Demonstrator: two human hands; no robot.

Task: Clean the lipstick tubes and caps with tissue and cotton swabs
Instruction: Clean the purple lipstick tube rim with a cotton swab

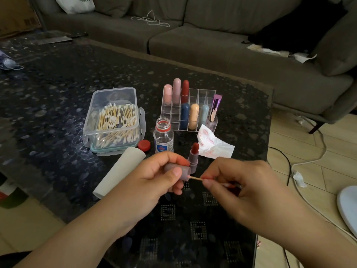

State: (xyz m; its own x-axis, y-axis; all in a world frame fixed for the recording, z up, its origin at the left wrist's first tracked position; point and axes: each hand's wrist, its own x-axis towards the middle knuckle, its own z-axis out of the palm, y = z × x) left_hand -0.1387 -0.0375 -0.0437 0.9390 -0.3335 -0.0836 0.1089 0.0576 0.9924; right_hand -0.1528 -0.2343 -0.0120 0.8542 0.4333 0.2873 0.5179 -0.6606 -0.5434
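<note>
My left hand [154,176] grips a mauve lipstick cap [183,172] lying sideways, open end to the right. My right hand [237,182] pinches a cotton swab [195,178] whose tip goes into the cap's opening. Just behind the cap stands the uncapped lipstick [193,154] with its dark red bullet raised. A crumpled tissue [212,146] with red smears lies to its right. A clear organiser [202,97] at the back holds several capped lipsticks.
A clear box [114,120] of cotton swabs sits at the left, its lid under it. An open small bottle [163,137] and its red cap [144,145] stand in the middle. A white roll [119,171] lies near my left wrist. Sofa behind, cables on the floor at right.
</note>
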